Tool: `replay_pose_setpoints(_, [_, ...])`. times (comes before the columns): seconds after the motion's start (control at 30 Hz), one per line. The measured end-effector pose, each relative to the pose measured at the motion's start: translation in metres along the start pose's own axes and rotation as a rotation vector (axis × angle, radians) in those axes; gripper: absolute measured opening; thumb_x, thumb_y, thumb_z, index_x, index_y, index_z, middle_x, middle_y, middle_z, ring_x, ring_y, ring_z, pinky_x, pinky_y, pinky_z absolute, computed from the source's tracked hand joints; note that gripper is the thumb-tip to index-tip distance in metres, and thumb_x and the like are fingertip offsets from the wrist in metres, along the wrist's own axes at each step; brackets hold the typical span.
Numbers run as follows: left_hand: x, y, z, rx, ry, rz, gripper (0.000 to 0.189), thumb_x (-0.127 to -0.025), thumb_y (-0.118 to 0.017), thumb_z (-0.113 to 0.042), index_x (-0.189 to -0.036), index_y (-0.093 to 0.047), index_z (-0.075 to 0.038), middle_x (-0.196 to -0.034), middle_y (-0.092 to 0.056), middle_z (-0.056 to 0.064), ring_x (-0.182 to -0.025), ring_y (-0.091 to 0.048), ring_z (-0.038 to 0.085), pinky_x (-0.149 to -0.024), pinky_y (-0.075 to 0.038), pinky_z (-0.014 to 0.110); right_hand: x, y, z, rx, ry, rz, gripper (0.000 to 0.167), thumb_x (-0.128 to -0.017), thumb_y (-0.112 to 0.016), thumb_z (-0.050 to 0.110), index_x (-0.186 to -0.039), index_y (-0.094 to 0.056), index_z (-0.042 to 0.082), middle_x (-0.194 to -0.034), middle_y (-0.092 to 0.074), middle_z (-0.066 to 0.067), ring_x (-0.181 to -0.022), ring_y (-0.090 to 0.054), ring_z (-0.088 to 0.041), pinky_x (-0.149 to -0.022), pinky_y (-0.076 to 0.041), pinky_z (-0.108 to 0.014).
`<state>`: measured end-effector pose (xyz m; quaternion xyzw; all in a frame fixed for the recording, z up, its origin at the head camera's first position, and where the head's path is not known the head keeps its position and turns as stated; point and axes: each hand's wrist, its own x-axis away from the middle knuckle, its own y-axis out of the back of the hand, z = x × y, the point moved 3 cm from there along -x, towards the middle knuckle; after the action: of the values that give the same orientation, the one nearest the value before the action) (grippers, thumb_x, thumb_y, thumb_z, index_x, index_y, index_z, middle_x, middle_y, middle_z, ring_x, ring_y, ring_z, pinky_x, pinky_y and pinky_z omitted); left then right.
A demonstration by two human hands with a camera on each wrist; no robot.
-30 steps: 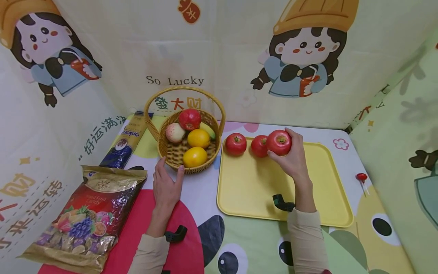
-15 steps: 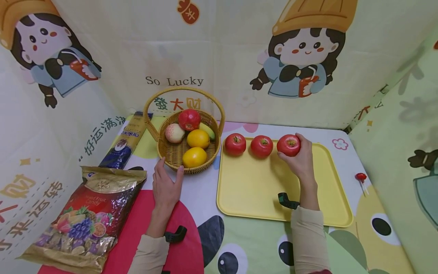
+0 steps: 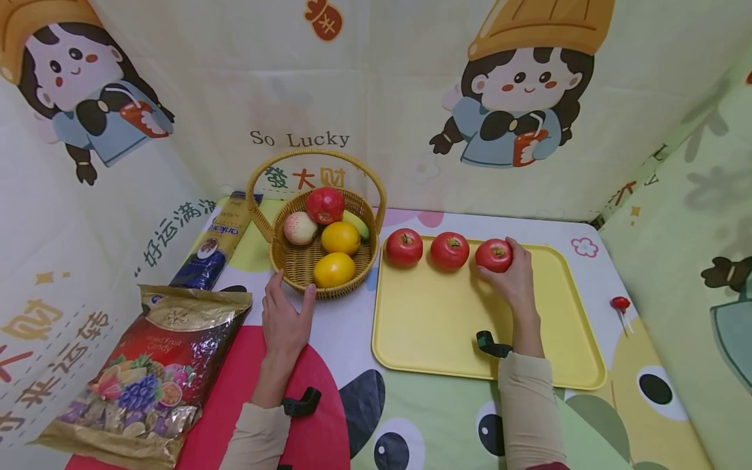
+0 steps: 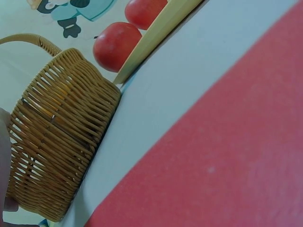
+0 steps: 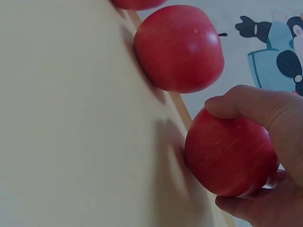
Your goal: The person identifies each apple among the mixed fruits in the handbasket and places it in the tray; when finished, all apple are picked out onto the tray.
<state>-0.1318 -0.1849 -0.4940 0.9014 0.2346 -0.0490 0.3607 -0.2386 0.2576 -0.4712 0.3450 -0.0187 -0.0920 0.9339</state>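
My right hand [image 3: 518,277] holds a red apple [image 3: 492,255] at the far edge of the yellow tray [image 3: 440,320]. In the right wrist view, thumb and fingers grip the apple [image 5: 229,153] from opposite sides, and its shadow lies close by on the tray. To its left, two more red apples, a middle one [image 3: 450,251] and an end one [image 3: 404,248], form a row along that edge. My left hand [image 3: 286,323] rests at the front of the wicker basket [image 3: 299,264], its fingers fairly straight against the rim. The left wrist view shows mostly the basket's woven side [image 4: 66,132].
Inside the basket are a red fruit [image 3: 325,205], a peach [image 3: 300,228], two yellow lemon-like fruits and a green-yellow one. A candy bag [image 3: 158,365] and a blue-gold packet [image 3: 214,241] lie at left. A red lollipop [image 3: 620,303] lies right of the tray.
My right hand has carried its apple rightward, away from the middle apple, and down toward the tray's far edge. The left hand has stayed at the basket.
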Motion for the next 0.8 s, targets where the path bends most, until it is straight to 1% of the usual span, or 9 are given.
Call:
replay_pose_setpoints(0.33, [0.0003,0.0005,-0.0017,0.004,0.001,0.0,0.077,-0.096,-0.055,-0.056,-0.154,-0.028,-0.014,-0.153,-0.039,0.017,-0.129,-0.044,0.038,-0.103,-0.036,0.06,-0.0009,-0.0002,-0.0014,-0.009,-0.032,0.023,0.098,-0.089,-0.075,0.029,-0.161,-0.013,0.008,-0.159,-0.028,-0.025,-0.143,-0.032,-0.044,-0.112,-0.036,-0.062])
replay_pose_setpoints(0.57, [0.0,0.0008,-0.0019,0.001,0.002,0.002,0.077,-0.096,-0.055,-0.056,-0.154,-0.028,-0.014,-0.153,-0.039,0.017,-0.128,-0.044,0.038,-0.101,-0.037,0.058,-0.0024,-0.0016,-0.0043,-0.004,-0.057,0.045,0.102,-0.089,-0.075,0.031,-0.161,-0.007,0.007,-0.16,-0.025,-0.025,-0.144,-0.03,-0.045,-0.113,-0.036,-0.062])
replay_pose_setpoints(0.8, [0.0,0.0009,-0.0019,-0.001,0.01,0.005,0.077,-0.095,-0.055,-0.057,-0.154,-0.029,-0.015,-0.153,-0.039,0.016,-0.129,-0.044,0.037,-0.104,-0.037,0.059,-0.0034,-0.002,-0.0052,-0.007,-0.047,0.034,0.103,-0.089,-0.075,0.031,-0.161,-0.006,0.006,-0.16,-0.024,-0.026,-0.144,-0.03,-0.044,-0.114,-0.035,-0.061])
